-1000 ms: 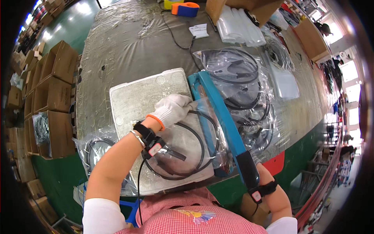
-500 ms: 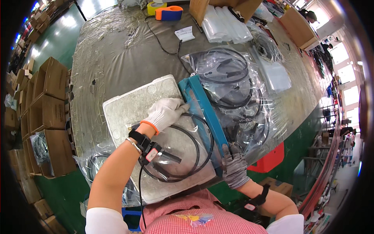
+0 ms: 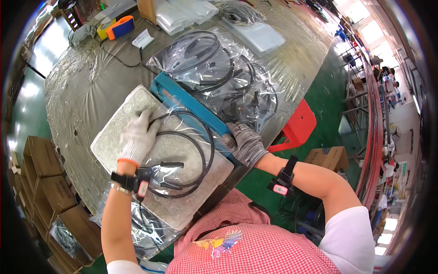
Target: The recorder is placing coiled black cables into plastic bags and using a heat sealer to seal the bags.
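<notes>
A clear plastic bag with a coiled black cable inside lies on a pale foam block. My left hand, in a white glove, rests at the coil's left side, its fingers and thumb curled about the bagged cable. Along the block's far right edge runs a long blue bar sealer. Its near end is gripped by my right hand, in a grey striped glove. The bag's edge reaches the sealer, but whether it sits under the bar is hard to make out.
Several bagged cables lie beyond the sealer. Farther back are flat clear bags, a tape dispenser and a paper slip. A red stool stands off the table's right edge, and cardboard boxes are stacked at left.
My left hand has moved left, away from the sealer, along with the near part of the cable. My right hand stays on the sealer's near end. The whole view has turned.
</notes>
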The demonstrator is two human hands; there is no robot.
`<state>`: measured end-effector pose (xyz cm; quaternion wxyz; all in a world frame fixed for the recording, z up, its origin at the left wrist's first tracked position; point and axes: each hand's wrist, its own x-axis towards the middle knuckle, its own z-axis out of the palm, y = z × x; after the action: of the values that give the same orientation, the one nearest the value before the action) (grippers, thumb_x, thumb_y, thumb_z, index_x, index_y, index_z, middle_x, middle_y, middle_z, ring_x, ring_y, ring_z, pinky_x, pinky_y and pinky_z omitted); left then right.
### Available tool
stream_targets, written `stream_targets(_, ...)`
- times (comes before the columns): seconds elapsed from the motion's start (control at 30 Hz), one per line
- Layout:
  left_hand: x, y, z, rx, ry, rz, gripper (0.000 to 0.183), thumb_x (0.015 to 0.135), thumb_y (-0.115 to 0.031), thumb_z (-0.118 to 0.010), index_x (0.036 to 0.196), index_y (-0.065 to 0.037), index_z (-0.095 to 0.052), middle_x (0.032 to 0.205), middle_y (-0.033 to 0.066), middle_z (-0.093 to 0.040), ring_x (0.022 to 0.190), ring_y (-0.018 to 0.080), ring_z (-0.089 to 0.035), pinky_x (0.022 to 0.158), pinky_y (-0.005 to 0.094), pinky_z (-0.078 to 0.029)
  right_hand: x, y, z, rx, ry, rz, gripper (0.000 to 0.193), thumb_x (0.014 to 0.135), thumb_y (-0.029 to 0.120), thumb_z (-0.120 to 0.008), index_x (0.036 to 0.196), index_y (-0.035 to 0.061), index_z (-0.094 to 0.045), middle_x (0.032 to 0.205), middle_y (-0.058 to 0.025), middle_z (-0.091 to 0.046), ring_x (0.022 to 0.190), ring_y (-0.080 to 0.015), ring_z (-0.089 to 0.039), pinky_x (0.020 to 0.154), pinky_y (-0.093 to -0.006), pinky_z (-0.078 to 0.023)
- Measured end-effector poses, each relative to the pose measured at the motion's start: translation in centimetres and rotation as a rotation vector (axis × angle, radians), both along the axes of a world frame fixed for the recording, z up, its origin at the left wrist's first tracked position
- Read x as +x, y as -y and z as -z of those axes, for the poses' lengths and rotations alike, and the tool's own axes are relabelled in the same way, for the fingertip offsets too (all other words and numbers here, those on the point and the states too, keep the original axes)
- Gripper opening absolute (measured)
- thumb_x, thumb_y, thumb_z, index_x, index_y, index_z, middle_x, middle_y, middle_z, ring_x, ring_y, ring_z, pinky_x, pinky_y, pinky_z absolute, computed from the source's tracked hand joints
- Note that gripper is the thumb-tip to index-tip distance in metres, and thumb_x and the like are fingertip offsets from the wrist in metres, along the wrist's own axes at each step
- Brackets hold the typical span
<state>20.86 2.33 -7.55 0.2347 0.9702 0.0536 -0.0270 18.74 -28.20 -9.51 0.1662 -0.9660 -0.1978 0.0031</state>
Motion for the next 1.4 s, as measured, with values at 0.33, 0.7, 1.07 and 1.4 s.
stream_targets(0.33,-5.3,-2.5,2.0,0.08,0.086,-0.21,0.039,0.091,-0.04,-0.05,0.111,-0.009,-0.063,0.115,0.0205,-0.058,0.102,0.0388,-0.058,0.088,0.0444,-0.045,0.2,-1.1,-0.9,-0.03,-0.044,0.078,0.044,0.091,0.039,-0.046,0.11,0.0013,-0.058,0.101,-0.0193,-0.062,0.095,-0.0359,-0.059,0.083,-0.0448,-0.047)
stream_targets(0.7,-6.0,-2.6,1.9,0.081,0.012,-0.284,0.042,0.091,-0.041,-0.048,0.112,-0.01,-0.064,0.117,0.0219,-0.058,0.101,0.0396,-0.057,0.088,0.0461,-0.045,-0.3,-1.6,-1.6,-0.036,-0.157,0.091,0.044,0.089,0.041,-0.047,0.107,0.0036,-0.059,0.101,-0.0219,-0.063,0.094,-0.0386,-0.06,0.084,-0.0473,-0.046)
stream_targets(1.07,-5.5,-1.7,2.0,0.0,0.064,-0.214,0.04,0.092,-0.035,-0.046,0.114,-0.005,-0.059,0.112,0.0215,-0.059,0.103,0.0381,-0.056,0.089,0.0439,-0.043,0.0,-0.9,-0.9,0.068,-0.108,0.082,0.041,0.088,0.041,-0.048,0.097,0.0039,-0.062,0.093,-0.0209,-0.063,0.088,-0.0363,-0.062,0.078,-0.0473,-0.048)
stream_targets(1.4,-5.8,-1.8,1.6,0.126,0.108,-0.1,0.052,0.096,-0.044,-0.035,0.118,-0.004,-0.059,0.116,0.0227,-0.059,0.106,0.0387,-0.054,0.092,0.0435,-0.042,-0.2,-0.8,-0.4,0.177,-0.103,0.077,0.041,0.091,0.041,-0.045,0.098,0.003,-0.061,0.091,-0.0187,-0.062,0.087,-0.0345,-0.06,0.077,-0.0466,-0.047)
